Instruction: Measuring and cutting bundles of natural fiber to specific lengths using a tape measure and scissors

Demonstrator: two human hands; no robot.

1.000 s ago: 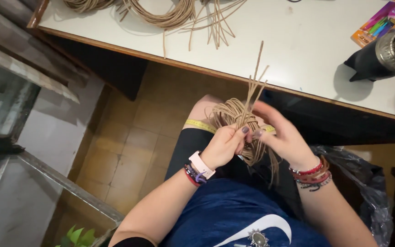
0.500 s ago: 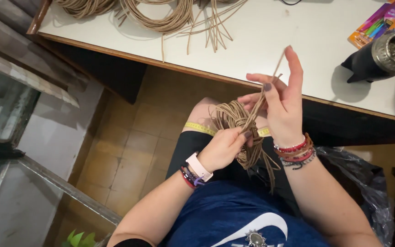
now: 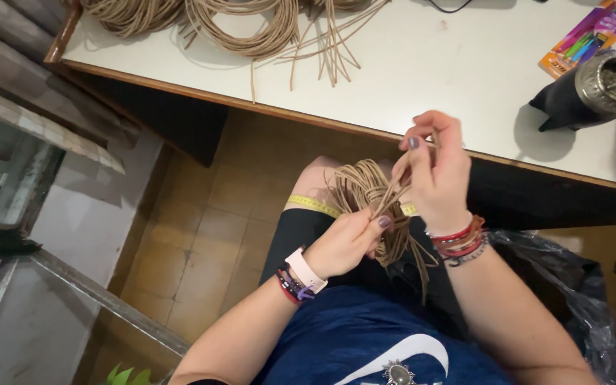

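Two hands work over the lap, below the tabletop (image 3: 422, 78) edge. Left hand (image 3: 344, 242) sits low, grip closed around the lower part of a small bundle of tan cord (image 3: 368, 192); thumb and a dark-nailed finger pinch the strands, the other fingers hidden under the bundle. Right hand (image 3: 436, 171) is raised higher, grip pinched shut on a few cord ends drawn up from the bundle; exactly how many strands it has is hard to make out, since the fingers cover them. Loose ends hang down past the left hand, over dark clothing.

Yellow measuring tape (image 3: 313, 204) lies across the knee, its middle hidden behind bundle and hands; a short bit shows again at the right side. Left wrist wears a pale watch band (image 3: 305, 268) and dark bracelets; right wrist wears red and beaded bracelets (image 3: 459, 239).

On the tabletop: coils of the same tan cord (image 3: 244, 25), cut off by the top edge, with straight strands fanning out beside them. Far right, a metal cup (image 3: 605, 80) against a dark object, partly out of view; a bright coloured packet (image 3: 584, 36) near it. Black plastic bag (image 3: 572, 285) at lower right, mostly in shadow. Tiled floor (image 3: 194, 242) below.
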